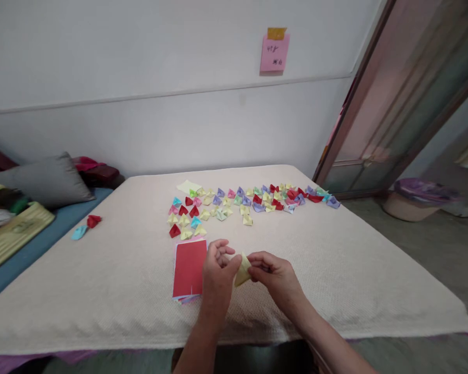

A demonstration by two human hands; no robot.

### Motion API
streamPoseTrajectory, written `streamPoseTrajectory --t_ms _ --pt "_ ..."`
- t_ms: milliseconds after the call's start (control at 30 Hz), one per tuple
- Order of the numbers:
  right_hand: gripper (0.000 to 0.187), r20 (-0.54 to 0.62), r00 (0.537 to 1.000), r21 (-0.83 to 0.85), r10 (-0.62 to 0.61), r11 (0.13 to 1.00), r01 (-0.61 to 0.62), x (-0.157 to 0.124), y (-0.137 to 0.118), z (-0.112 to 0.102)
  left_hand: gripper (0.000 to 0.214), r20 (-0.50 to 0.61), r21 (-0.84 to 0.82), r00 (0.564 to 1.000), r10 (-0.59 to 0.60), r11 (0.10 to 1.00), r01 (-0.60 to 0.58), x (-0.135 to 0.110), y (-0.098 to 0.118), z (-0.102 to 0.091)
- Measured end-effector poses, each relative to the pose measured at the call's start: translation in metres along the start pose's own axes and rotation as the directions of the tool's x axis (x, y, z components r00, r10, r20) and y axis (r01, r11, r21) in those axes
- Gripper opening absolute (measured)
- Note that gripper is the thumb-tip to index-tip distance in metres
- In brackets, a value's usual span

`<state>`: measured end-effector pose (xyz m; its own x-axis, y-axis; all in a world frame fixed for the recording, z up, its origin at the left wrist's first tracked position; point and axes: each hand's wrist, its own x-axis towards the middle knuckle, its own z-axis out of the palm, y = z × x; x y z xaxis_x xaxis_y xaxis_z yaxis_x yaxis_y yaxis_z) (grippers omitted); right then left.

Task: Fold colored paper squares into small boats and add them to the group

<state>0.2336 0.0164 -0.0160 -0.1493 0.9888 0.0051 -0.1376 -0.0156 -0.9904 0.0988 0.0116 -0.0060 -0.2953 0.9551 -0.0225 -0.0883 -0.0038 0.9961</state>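
We find both hands held just above the cream textured table cover [120, 280], close to its near edge. The left hand [217, 267] and the right hand [275, 275] each pinch, thumb against fingers, one small pale yellow paper piece [242, 270]. It is partly folded and held between them, clear of the cover.

Done, in our judgement: a spread of small folded paper pieces [234, 205] in yellow, red, purple, blue and pink lies in a loose band further back. A red folded piece [94, 220] and a light blue folded piece [79, 231] lie well apart from it, near the cover's left edge.

Unfolded: a stack of flat square paper sheets [189, 267], red on top, lies just beside the left hand.

Open room: bare cover lies right of the hands and between the hands and the band. The near edge runs under the forearms. A grey cushion [47, 182] sits beyond the left edge.
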Motion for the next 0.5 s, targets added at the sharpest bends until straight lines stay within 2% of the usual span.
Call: streamPoseTrajectory --t_ms 33,100,200,233,300,500 --pt "0.015 0.001 1.0 0.003 0.001 1.0 -0.001 0.0002 0.0004 -0.0005 0.045 0.0 -0.029 1.0 -0.014 0.999 0.014 0.0019 -0.001 -0.0011" --pt "0.014 0.007 1.0 0.008 0.001 1.0 -0.001 0.0002 0.0008 -0.001 0.051 0.071 -0.061 0.996 -0.053 0.997 0.057 0.0039 -0.0029 -0.0033" --pt "0.012 0.017 1.0 0.003 -0.001 1.0 0.001 0.0 0.0004 -0.0008 0.031 0.255 -0.03 0.961 -0.109 0.992 0.121 0.0014 -0.0041 -0.0041" --pt "0.011 0.02 1.0 -0.001 0.003 1.0 -0.003 -0.0001 0.0001 -0.0006 0.023 0.283 -0.016 0.952 -0.114 0.992 0.123 -0.0003 -0.004 -0.0037" --pt "0.01 0.023 1.0 0.0 0.019 1.0 -0.019 0.0001 -0.0003 -0.0001 0.015 0.266 -0.007 0.958 -0.103 0.994 0.109 -0.0032 -0.0036 -0.0025" --pt "0.01 0.065 0.995 0.058 0.074 0.995 -0.078 0.0017 -0.0006 0.0005 0.013 0.137 0.032 0.989 -0.052 0.998 0.048 -0.0053 -0.0048 -0.0014"
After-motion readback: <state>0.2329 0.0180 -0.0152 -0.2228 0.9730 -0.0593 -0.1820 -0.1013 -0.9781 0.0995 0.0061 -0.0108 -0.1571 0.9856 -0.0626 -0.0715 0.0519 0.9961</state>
